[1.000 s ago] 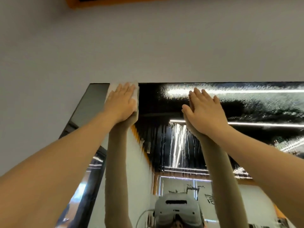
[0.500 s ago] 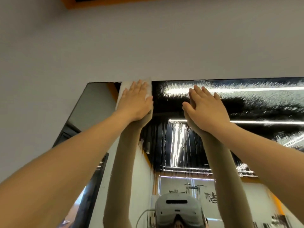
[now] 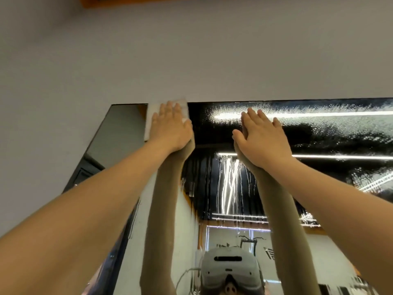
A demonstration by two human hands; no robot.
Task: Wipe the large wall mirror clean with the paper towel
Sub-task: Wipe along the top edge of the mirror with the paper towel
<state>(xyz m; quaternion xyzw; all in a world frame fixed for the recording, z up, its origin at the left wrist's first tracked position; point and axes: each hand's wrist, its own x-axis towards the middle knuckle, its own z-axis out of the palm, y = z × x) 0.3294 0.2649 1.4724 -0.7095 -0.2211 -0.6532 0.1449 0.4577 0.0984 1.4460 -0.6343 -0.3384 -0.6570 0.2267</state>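
Mirror [image 3: 297, 133] top edge: left hand [image 3: 170, 126] presses paper towel [image 3: 150, 122].

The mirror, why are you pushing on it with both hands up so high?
A person is wiping the big wall mirror. The left hand presses a white paper towel flat against the glass at the top edge, near the upper left corner. The right hand rests flat on the glass beside it, holding nothing. The glass left of the towel looks clear, while to the right it is covered with droplets and runs of wet, so most of the top remains to be wiped.
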